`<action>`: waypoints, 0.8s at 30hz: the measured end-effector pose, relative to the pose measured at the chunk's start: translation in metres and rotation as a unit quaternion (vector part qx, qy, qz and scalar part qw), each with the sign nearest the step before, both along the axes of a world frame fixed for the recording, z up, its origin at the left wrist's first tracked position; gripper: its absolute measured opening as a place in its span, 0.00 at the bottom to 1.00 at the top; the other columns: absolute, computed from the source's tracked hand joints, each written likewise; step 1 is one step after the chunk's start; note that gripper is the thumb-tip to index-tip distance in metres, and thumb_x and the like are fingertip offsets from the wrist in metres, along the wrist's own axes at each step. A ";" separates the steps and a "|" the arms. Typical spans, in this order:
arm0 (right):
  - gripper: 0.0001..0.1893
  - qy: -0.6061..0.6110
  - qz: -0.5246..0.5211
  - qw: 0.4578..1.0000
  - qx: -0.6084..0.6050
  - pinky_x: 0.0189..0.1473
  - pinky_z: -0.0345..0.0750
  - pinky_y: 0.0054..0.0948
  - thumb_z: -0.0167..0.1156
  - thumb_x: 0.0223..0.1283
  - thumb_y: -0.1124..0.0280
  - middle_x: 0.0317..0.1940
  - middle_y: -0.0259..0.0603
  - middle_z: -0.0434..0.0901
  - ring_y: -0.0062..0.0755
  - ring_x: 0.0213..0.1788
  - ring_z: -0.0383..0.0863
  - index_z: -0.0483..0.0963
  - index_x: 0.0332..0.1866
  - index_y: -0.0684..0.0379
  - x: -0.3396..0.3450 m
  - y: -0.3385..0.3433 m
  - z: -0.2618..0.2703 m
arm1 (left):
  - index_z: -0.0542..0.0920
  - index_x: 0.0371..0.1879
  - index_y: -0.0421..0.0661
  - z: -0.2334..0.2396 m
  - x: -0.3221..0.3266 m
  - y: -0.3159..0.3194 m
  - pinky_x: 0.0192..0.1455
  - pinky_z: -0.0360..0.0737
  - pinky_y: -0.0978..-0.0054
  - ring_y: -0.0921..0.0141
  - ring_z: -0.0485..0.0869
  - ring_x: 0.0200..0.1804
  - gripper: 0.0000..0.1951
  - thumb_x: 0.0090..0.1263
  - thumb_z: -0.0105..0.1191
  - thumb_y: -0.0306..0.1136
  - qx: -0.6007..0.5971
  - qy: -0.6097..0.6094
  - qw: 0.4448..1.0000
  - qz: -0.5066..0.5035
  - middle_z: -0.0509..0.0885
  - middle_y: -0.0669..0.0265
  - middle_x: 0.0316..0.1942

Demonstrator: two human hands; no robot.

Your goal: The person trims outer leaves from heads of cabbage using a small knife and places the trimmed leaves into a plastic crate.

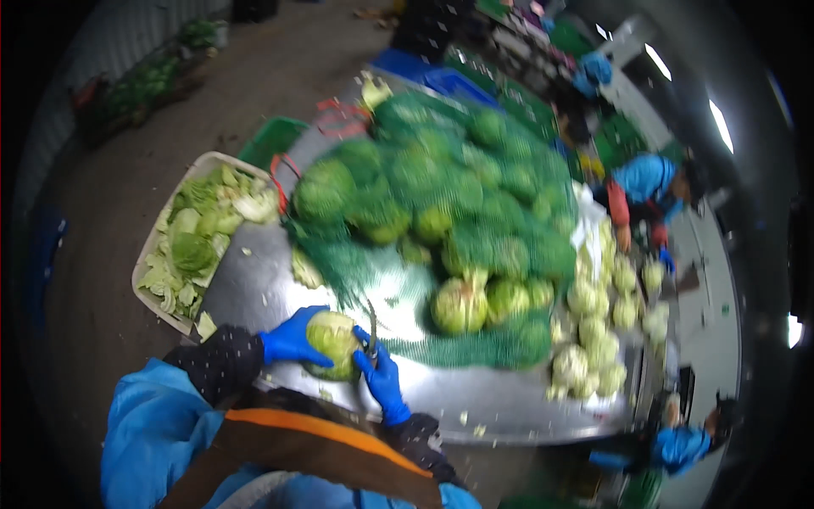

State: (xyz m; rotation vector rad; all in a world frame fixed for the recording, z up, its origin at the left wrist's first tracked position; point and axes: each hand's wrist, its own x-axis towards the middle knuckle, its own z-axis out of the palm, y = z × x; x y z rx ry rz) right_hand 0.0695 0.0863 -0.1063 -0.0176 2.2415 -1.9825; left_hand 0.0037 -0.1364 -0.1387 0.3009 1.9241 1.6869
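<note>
Both my hands wear blue gloves. My left hand (294, 337) holds a green cabbage (332, 343) from its left side, over the near edge of a metal table (502, 407). A knife (372, 327) with a dark, narrow blade pointing away from me is gripped in my right hand (381, 375), whose fingers are at the cabbage's right side. Beyond my hands, green mesh sacks (439, 172) full of cabbages cover much of the table. The open mouth of one sack shows a cabbage with a browned stem end (459, 305).
A pale bin (141, 267) of cabbage leaves stands at the left, with a green container (273, 141) behind it. Pale trimmed cabbages (588, 356) are heaped at the table's right end. Co-workers in blue are at the right, one (645, 178) farther back, another (680, 448) lower down.
</note>
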 end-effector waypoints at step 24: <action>0.37 0.176 -0.523 0.636 -0.540 0.64 0.56 0.74 0.33 0.67 0.34 0.70 0.45 0.64 0.55 0.67 0.66 0.61 0.71 0.50 0.021 0.534 -0.115 | 0.58 0.67 0.39 -0.001 -0.021 0.023 0.66 0.69 0.61 0.56 0.70 0.62 0.56 0.35 0.78 0.39 -0.283 0.208 0.923 0.155 0.68 0.53 0.58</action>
